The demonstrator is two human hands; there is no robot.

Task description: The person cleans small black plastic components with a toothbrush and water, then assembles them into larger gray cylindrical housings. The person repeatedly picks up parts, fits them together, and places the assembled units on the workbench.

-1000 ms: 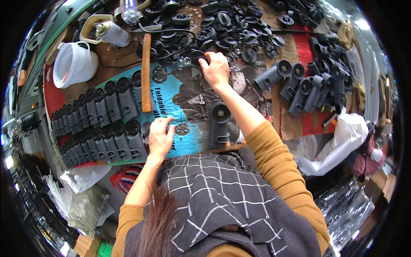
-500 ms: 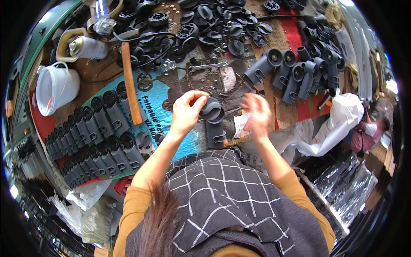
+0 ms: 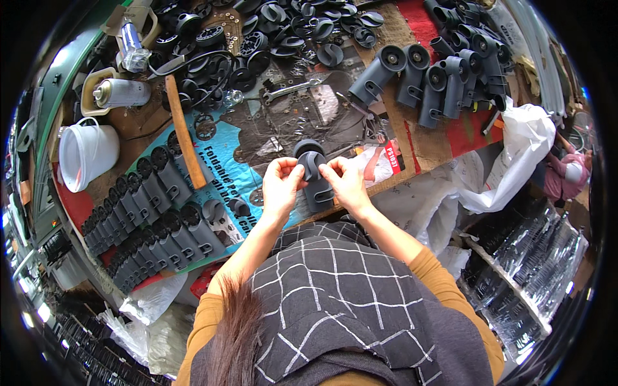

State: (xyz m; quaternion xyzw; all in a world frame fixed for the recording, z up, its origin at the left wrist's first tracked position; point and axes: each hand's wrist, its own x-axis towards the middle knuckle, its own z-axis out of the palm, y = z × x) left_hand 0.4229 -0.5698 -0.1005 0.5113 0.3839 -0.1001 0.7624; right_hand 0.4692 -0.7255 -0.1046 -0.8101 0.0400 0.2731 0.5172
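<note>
At the near edge of the table, both of my hands pinch a dark grey round knob with a raised ridge. My left hand has thumb and fingers closed on its left rim. On the opposite rim, my right hand grips with thumb and fingertips. Directly under the knob lies a dark grey plastic tube fitting with a round head, partly hidden by the knob and fingers. Whether knob and fitting touch I cannot tell. Two loose knobs rest to the left, by the blue printed sheet.
Rows of similar fittings stand at left beside a wooden stick. Beyond are a spanner, a heap of knobs, a spray can and a white bucket. More fittings lie at right near a white sack.
My right hand has moved in from the right and now grips the knob together with my left. The knob has come lower, nearer to me. The whole view has shifted slightly.
</note>
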